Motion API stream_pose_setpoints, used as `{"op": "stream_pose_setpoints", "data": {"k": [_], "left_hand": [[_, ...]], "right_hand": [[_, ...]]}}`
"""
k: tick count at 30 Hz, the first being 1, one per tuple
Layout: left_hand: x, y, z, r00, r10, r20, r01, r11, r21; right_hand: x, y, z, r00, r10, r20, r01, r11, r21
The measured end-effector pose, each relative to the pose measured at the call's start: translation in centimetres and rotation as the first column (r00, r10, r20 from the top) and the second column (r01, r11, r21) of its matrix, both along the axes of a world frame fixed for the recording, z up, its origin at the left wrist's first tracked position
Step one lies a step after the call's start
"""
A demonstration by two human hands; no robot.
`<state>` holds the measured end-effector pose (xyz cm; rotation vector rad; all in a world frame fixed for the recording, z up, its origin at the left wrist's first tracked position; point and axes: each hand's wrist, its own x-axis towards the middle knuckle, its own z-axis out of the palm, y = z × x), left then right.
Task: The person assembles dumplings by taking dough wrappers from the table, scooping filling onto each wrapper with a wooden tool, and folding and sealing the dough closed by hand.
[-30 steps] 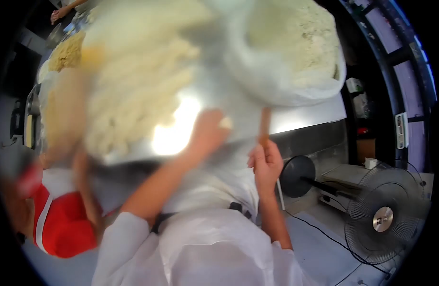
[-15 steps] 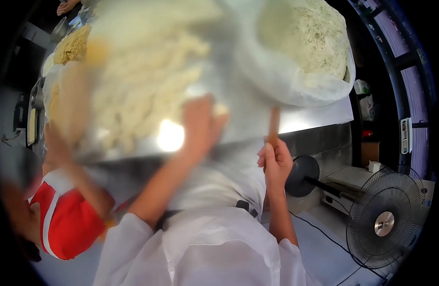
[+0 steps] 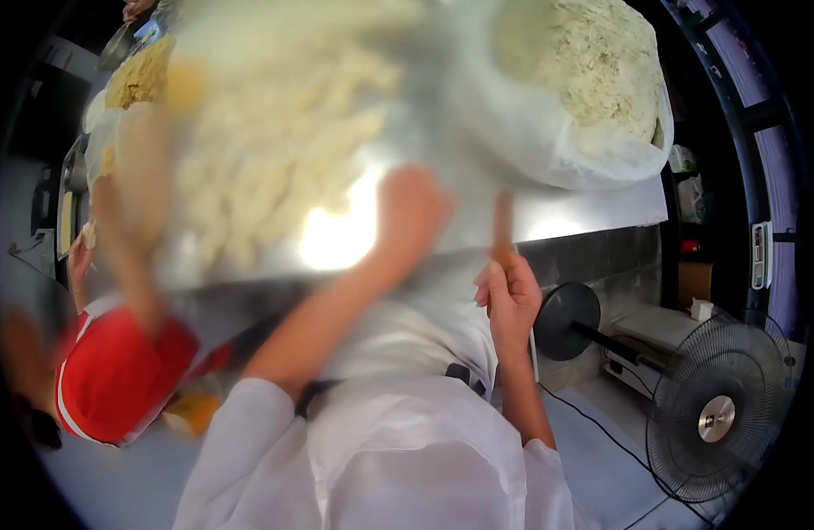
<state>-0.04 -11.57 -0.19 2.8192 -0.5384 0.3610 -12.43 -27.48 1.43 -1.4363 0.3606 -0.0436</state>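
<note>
brown, wood-like stick point(image 3: 502, 221) pointed away from the right hand point(image 3: 511, 296), whose fingers were clamped round its lower end; the free part lay directly beyond those fingers, over the near edge of the metal desk point(image 3: 584, 216), and whether its tip touched the metal could not be told. the left hand point(image 3: 413, 208) was over the desk, to the left of the stick, its fingers seemingly curled but too blurred to tell whether they were apart, together or closed on anything. pale dough pieces point(image 3: 283, 150) lay spread to the left of the left fingers and beyond them, while a white plastic bag point(image 3: 606, 165) with a large dough mass point(image 3: 606, 71) sat beyond the right fingers, farther off than the stick. a co-worker's forearm point(image 3: 127, 256) was well to the left of the left fingers, near the pieces. the likeliest trouble seemed to be the stick's tip snagging the bag's thin wall, should the right fingers push too far forward; a slack or floury grip might also let the stick twist. a wide leftward sweep of the left fingers could squash pieces together, and a knock from the co-worker's forearm could tip the nearest ones off the edge.
</note>
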Motion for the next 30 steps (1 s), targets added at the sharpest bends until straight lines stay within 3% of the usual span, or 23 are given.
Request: {"op": "stream_pose_setpoints", "data": {"k": [3,7,11,15,16,19,24,27,28,30], "left_hand": [[-0.9,0.5,0.4,0.999,-0.002,-0.042,0.002,1.0,-0.016],[3.2,3.4,0.6,0.982,-0.114,-0.153,0.077,0.97,-0.228],[7.5,1.0,0.8,0.995,0.04,0.094,0.004,0.905,-0.425],[3.9,-2.3,-0.8,0.994,-0.09,0.057,0.096,0.989,-0.108],[3.6,-2.6,-0.7,0.993,-0.113,-0.023,0.11,0.989,-0.104],[3.3,-2.8,-1.5,0.998,-0.068,-0.004,0.068,0.997,-0.038],[3.9,-2.4,-1.4,0.998,-0.051,0.025,0.053,0.995,-0.085],[5.8,-0.5,-0.8,0.967,-0.144,-0.208,0.113,0.981,-0.155],[5.1,0.4,-0.6,0.94,-0.147,-0.307,0.024,0.928,-0.372],[3.9,2.3,-0.2,0.882,-0.198,-0.428,-0.215,0.638,-0.739]], "right_hand": [[0.1,0.2,-0.4,1.0,-0.017,0.007,0.017,1.0,0.019],[0.4,-0.1,-0.3,1.0,-0.016,0.011,0.016,0.999,0.051],[0.8,-0.3,0.4,1.0,-0.028,0.003,0.027,0.998,0.055],[1.0,-1.0,0.5,0.998,-0.063,-0.001,0.063,0.997,0.053],[1.0,-1.2,0.5,0.997,-0.074,0.0,0.074,0.996,0.049],[1.7,-1.4,0.5,0.997,-0.077,0.001,0.077,0.995,0.069],[3.0,-0.5,1.9,0.997,-0.04,0.06,0.035,0.997,0.074],[2.9,-0.4,2.2,0.992,0.01,0.124,-0.016,0.999,0.05],[2.5,-0.5,1.9,0.99,0.015,0.14,-0.021,0.999,0.042],[1.2,-0.6,1.5,0.99,-0.01,0.138,0.004,0.999,0.04]]}}
